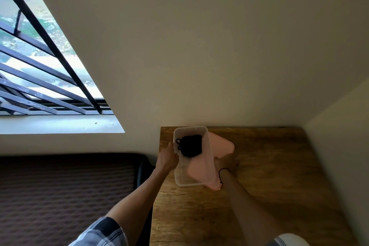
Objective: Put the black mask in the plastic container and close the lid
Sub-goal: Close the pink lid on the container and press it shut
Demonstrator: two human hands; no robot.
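Observation:
A clear plastic container (180, 181) stands near the far left corner of the wooden table (269, 185). The black mask (191, 145) lies inside it, at the far end. A pink lid (221, 145) lies flat under and to the right of the container, partly seen through its clear wall. My left hand (166, 159) grips the container's left rim. My right hand (224, 163) rests at the container's right side on the pink lid, and the container hides part of its fingers.
The table stands in a corner, with a wall behind it and another at the right (339, 156). A dark textured mattress or seat (65, 191) lies to the left, below a barred window (40, 66).

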